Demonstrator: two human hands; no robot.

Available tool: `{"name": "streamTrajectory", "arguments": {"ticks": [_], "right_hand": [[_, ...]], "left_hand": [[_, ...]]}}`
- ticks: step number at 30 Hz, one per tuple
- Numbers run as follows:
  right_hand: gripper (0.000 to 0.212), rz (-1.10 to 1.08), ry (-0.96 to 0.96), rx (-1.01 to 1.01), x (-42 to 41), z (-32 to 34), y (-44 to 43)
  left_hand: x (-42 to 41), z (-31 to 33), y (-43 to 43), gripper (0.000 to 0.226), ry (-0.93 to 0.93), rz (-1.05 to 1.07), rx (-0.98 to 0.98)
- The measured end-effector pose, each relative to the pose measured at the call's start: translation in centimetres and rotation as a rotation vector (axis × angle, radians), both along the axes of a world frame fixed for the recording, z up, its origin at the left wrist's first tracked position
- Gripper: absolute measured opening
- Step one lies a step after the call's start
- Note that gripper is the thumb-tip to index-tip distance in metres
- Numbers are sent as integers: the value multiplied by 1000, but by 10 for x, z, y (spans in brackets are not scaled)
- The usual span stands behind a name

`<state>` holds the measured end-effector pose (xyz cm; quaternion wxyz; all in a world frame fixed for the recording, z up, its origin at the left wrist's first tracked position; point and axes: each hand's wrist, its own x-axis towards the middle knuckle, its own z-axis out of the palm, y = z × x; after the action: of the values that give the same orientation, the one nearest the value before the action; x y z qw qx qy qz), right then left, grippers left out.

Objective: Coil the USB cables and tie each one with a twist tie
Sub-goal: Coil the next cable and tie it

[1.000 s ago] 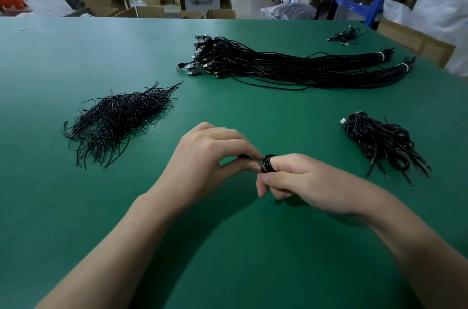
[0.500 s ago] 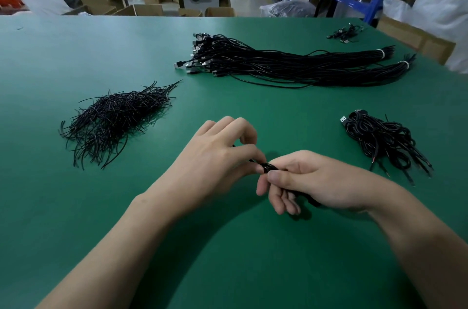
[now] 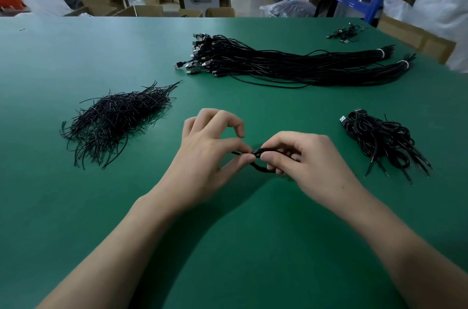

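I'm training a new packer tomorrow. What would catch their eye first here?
The left hand and right hand meet at centre, gripping a black coiled cable. Beyond lies a long bundle of USB cables; a heap of twist ties sits left, a pile of coils right.

— How is the table top (image 3: 76, 207) looking?
— It is reading as a green, matt, smooth mat.
— And the USB cable bundle (image 3: 291, 65)?
— Its black jackets are looking like smooth, faintly glossy plastic; the plugs (image 3: 179, 65) are gleaming like bare metal.
— The twist ties (image 3: 114, 118)?
— They are catching thin glints, black and slick. The coiled cable (image 3: 258, 169) is showing the same smooth jacket; the boxes (image 3: 149, 10) behind are looking like dull brown cardboard.
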<state>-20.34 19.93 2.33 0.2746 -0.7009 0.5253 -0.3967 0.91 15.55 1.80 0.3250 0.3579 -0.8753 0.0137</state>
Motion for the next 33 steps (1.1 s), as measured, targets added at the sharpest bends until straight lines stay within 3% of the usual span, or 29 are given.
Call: {"name": "streamTrajectory", "arguments": {"ticks": [2,10,13,20,25,31,33], "right_hand": [[3,-28,156,-93,1,-1,0],[25,-42,615,-199,9,-2,3],[28,-68,747,-202,10,0,5],[33,-94,871,-138,19,-7,4],[7,-164,867,-295,24,-12,11],[10,-159,926,-359,20,-19,11],[26,-134,953,-323,19,-19,12]], "left_hand": [[0,-3,-1,26,-13,0,36],[5,-11,-5,12,-86,16,101],[6,-10,-5,17,-114,17,81],[9,-4,-1,16,-214,23,39],[2,-2,5,16,-215,36,64],[-13,-3,12,34,-395,88,43],[-16,-2,12,31,-382,109,74]]}}
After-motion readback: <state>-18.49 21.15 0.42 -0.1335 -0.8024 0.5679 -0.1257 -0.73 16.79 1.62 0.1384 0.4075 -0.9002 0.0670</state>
